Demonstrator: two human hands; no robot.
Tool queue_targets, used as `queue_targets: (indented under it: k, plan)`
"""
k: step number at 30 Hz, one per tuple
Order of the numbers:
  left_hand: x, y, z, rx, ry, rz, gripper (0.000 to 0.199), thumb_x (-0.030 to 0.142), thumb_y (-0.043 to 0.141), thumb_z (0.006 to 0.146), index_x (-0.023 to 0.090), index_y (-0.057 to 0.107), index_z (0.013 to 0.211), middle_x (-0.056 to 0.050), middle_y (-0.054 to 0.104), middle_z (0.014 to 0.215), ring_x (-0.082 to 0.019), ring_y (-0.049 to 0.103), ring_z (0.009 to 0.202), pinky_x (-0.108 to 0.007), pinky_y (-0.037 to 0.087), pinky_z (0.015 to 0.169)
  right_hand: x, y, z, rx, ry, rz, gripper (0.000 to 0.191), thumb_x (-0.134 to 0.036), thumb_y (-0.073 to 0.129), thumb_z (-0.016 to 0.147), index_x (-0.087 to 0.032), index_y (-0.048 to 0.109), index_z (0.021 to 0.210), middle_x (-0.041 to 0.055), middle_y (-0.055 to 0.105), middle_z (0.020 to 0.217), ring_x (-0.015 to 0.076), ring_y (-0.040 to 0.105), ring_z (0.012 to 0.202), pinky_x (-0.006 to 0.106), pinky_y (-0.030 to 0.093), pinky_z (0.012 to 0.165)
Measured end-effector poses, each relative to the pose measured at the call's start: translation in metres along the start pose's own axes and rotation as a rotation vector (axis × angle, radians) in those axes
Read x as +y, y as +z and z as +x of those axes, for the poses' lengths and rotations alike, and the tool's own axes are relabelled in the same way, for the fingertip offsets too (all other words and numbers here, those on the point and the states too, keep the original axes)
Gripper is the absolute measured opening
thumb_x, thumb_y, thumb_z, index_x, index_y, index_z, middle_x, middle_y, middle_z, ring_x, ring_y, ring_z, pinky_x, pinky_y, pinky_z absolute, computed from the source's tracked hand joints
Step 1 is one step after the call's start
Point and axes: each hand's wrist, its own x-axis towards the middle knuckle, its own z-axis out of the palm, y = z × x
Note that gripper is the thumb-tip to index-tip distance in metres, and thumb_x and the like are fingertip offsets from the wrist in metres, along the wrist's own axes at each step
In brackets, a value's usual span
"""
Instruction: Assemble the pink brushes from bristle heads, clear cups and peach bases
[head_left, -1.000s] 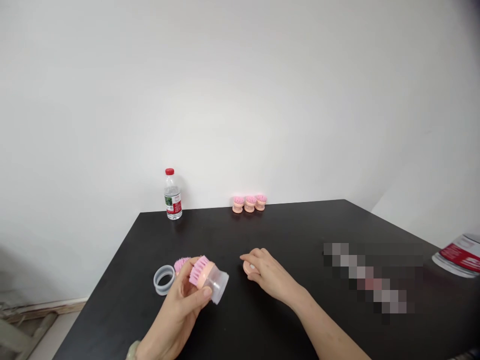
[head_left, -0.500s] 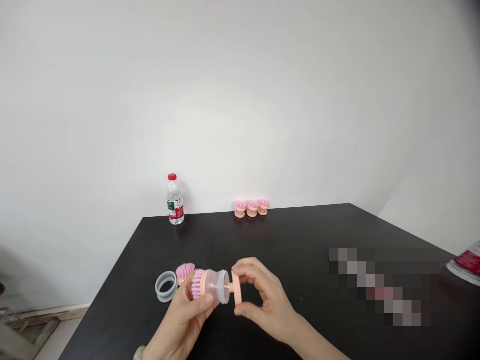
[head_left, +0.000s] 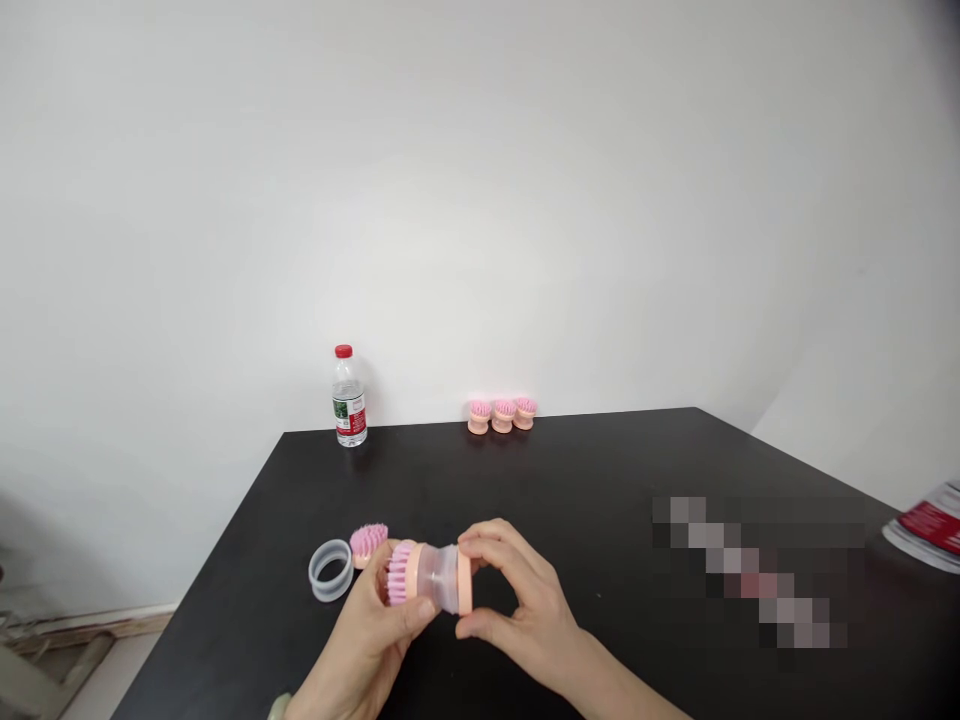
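The left hand (head_left: 367,630) is closed around a pink-bristled dish brush (head_left: 425,576) with a clear reservoir, and the right hand (head_left: 529,610) pinches its peach end disc (head_left: 466,580), held over the black bench (head_left: 570,500) near a clear plastic ring (head_left: 330,570).

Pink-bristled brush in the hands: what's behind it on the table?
Behind the pink-bristled peach brush, a second pink-bristled brush head lies on the black table, its near side covered by the left hand; a clear plastic ring lies beside it.
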Motion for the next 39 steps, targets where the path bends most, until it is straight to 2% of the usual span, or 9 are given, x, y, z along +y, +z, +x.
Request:
queue_targets:
  k: [6, 15, 24, 30, 39]
  plan:
    - [-0.003, -0.002, 0.002, -0.008, 0.011, 0.02, 0.055, 0.025, 0.095, 0.055, 0.019, 0.065, 0.1, -0.004, 0.07, 0.096, -0.02, 0.067, 0.091, -0.032, 0.051, 0.085, -0.002, -0.001, 0.002, -0.021, -0.038, -0.041, 0.045, -0.05, 0.071, 0.086, -0.024, 0.059, 0.121, 0.0089, 0.062, 0.107, 0.0218, 0.064, 0.091, 0.035, 0.057, 0.082]
    - [-0.003, -0.005, 0.005, -0.037, 0.003, 0.073, 0.055, 0.028, 0.094, 0.056, 0.018, 0.063, 0.101, -0.005, 0.069, 0.091, -0.02, 0.065, 0.086, -0.032, 0.05, 0.08, -0.002, 0.001, 0.001, 0.009, -0.042, -0.046, 0.043, -0.052, 0.068, 0.087, -0.023, 0.061, 0.118, 0.0097, 0.065, 0.106, 0.0222, 0.066, 0.091, 0.035, 0.059, 0.08]
    - [-0.001, -0.001, 0.007, -0.09, 0.083, 0.146, 0.045, 0.03, 0.094, 0.054, 0.018, 0.061, 0.082, 0.003, 0.055, 0.074, -0.011, 0.048, 0.068, -0.021, 0.037, 0.061, -0.006, 0.002, 0.003, 0.051, -0.081, -0.056, 0.041, -0.049, 0.071, 0.086, -0.023, 0.064, 0.116, 0.0093, 0.068, 0.102, 0.0235, 0.067, 0.09, 0.036, 0.059, 0.078]
    - [-0.004, -0.006, 0.01, -0.113, 0.115, 0.205, 0.05, 0.032, 0.094, 0.051, 0.019, 0.055, 0.078, 0.003, 0.053, 0.078, -0.011, 0.046, 0.069, -0.021, 0.034, 0.061, -0.008, 0.001, 0.005, 0.044, -0.114, -0.054, 0.042, -0.044, 0.073, 0.086, -0.024, 0.063, 0.121, 0.0101, 0.069, 0.102, 0.0238, 0.067, 0.089, 0.037, 0.06, 0.075]
    - [-0.007, -0.007, 0.01, -0.14, 0.193, 0.285, 0.049, 0.034, 0.093, 0.052, 0.02, 0.053, 0.078, 0.002, 0.051, 0.079, -0.011, 0.041, 0.065, -0.023, 0.028, 0.057, -0.007, -0.003, 0.005, 0.023, -0.207, -0.09, 0.041, -0.042, 0.063, 0.094, -0.021, 0.061, 0.129, 0.0141, 0.071, 0.106, 0.0276, 0.069, 0.093, 0.043, 0.061, 0.076]
